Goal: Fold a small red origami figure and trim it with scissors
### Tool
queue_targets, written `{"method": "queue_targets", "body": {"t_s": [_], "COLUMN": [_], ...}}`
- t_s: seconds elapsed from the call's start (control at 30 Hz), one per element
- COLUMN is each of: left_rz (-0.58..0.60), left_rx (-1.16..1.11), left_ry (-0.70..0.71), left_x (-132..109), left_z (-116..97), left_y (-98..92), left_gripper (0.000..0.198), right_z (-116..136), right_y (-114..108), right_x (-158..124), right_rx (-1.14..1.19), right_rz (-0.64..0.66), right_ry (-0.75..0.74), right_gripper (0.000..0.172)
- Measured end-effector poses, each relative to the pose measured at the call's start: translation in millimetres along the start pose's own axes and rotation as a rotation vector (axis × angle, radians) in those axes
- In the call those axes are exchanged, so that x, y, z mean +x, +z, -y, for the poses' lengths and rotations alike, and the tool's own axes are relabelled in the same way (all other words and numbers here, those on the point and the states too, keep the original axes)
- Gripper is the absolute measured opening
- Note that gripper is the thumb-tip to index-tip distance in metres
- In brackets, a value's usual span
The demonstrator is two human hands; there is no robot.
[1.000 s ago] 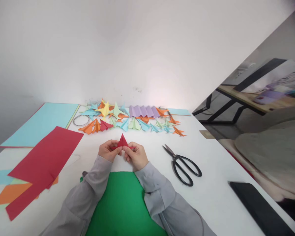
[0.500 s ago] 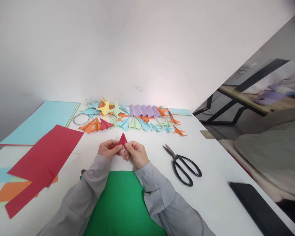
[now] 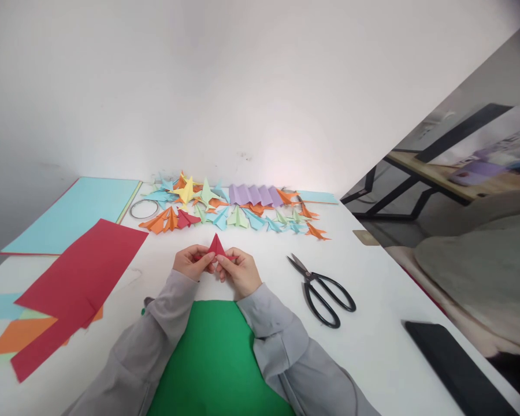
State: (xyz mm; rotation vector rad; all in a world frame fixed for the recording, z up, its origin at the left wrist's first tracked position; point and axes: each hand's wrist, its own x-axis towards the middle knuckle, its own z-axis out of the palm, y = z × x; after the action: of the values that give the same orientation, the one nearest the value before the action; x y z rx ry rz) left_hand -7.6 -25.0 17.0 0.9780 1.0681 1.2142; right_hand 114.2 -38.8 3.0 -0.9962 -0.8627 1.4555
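Observation:
A small piece of folded red paper (image 3: 216, 245) is held up between both my hands, its pointed tip facing away from me. My left hand (image 3: 193, 261) pinches its left side, thumb on top. On the other side my right hand (image 3: 238, 270) grips it the same way, the two thumbs nearly meeting at the lower edge. My fingers hide the paper's underside. Beyond the hands, several folded paper planes (image 3: 237, 218) in orange, blue, green, yellow and red lie along the wall.
Black-handled scissors (image 3: 318, 289) lie right of my hands, blades partly apart. Red paper sheets (image 3: 86, 271) and a light blue sheet (image 3: 78, 214) cover the left side. A pleated purple paper (image 3: 255, 195) stands at the back. A dark flat object (image 3: 455, 370) rests near the right edge.
My thumbs have shifted slightly on the red paper, and its front fold looks a little more spread. Both hands otherwise stay in the same place.

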Motion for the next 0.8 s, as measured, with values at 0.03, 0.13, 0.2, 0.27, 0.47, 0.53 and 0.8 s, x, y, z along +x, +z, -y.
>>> {"method": "queue_targets", "body": {"t_s": [0.03,0.13,0.2,0.27,0.47,0.53,0.8], "left_rz": [0.004,0.025,0.033,0.032,0.01,0.031,0.084], "left_rx": [0.01,0.022,0.032,0.034,-0.043,-0.091,-0.173], "left_ry": [0.006,-0.008,-0.017,-0.01,0.001,0.004,-0.03], "left_x": [0.0,0.0,-0.2,-0.5,0.1,0.7,1.4], "left_z": [-0.3,-1.3,-1.8,-1.6,1.1,1.9,5.2], "left_y": [-0.1,-0.5,-0.7,-0.6,-1.3,-1.9,-2.5], "left_gripper": [0.031,0.03,0.031,0.033,0.048,0.053,0.049], "right_z": [0.4,1.7,1.8,0.9,-2.4,-1.9,0.3], "right_y": [0.0,-0.1,-0.4,-0.9,-2.5,-2.2,0.2], "right_x": [-0.3,-1.2,-1.2,-0.7,1.9,1.5,-1.8], "right_rx": [-0.011,-0.037,-0.038,-0.022,0.054,0.051,-0.036], "right_rz": [0.0,0.009,0.007,0.007,-0.031,-0.031,0.002], "right_ry": [-0.004,-0.011,-0.013,-0.013,-0.03,-0.027,-0.006], "right_gripper": [0.038,0.037,0.036,0.037,0.036,0.036,0.037]}}
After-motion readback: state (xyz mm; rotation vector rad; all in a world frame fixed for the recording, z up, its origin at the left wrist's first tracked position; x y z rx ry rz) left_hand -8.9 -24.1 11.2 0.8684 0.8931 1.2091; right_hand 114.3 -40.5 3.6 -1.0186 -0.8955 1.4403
